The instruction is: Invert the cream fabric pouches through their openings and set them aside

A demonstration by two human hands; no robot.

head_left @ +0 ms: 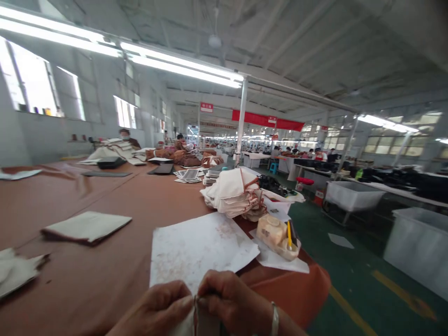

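Observation:
My left hand [159, 308] and my right hand [233, 301] meet at the bottom edge of the view, both pinching a small pale fabric piece [196, 322] with a dark seam between the fingertips. Most of that piece is cut off by the frame. A bracelet sits on my right wrist. Just beyond the hands a stained white paper sheet [201, 247] lies on the brown table [115, 275].
A flat stack of pale pieces [87, 227] lies to the left and a heap of white bags [233, 191] further back. A small tray with a jar and a yellow tool [280, 233] stands at the table's right edge. Grey bins [420, 249] stand on the green floor; people work far back.

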